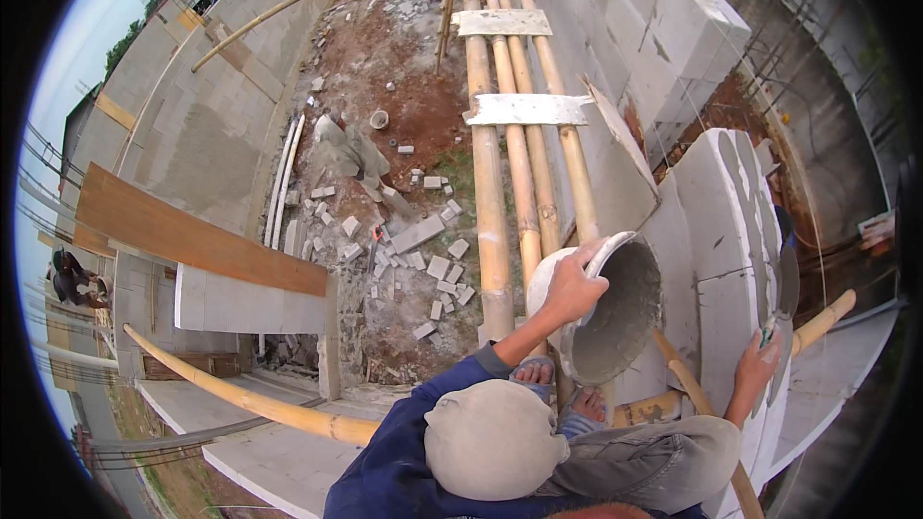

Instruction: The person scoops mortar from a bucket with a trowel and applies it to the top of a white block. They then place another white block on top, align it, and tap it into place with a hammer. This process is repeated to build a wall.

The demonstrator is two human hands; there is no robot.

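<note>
A building yard of reddish ground (pixel 413 48) spreads below, with a long grey wall (pixel 207 125) along its left side. Nearer, a raised wall of pale blocks (pixel 710 231) stands at the person's right, a grey mortar layer (pixel 756 197) coating its narrow side. Long bamboo poles (pixel 492 221) run away from the person's feet, crossed by whitish boards (pixel 529 110). On the ground below, a co-worker (pixel 354 152) bends beside broken blocks (pixel 418 234). Close in front of the person is the bucket (pixel 540 281), tipped so that its round mouth turns rightward and up toward the viewer; wet-looking grey mix (pixel 620 317) coats the inside. The left hand (pixel 575 286) grasps its upper rim, fingers hooked over the edge. The right hand (pixel 758 365) lies well apart, across part of the block wall, clenched on what seems a small handle (pixel 767 330); whatever it belongs to is mostly hidden. The relation that appears to matter most: the bucket lies left of the right hand, its axis running roughly left to right, open end facing that hand, while the left hand is nearer, already touching it.
</note>
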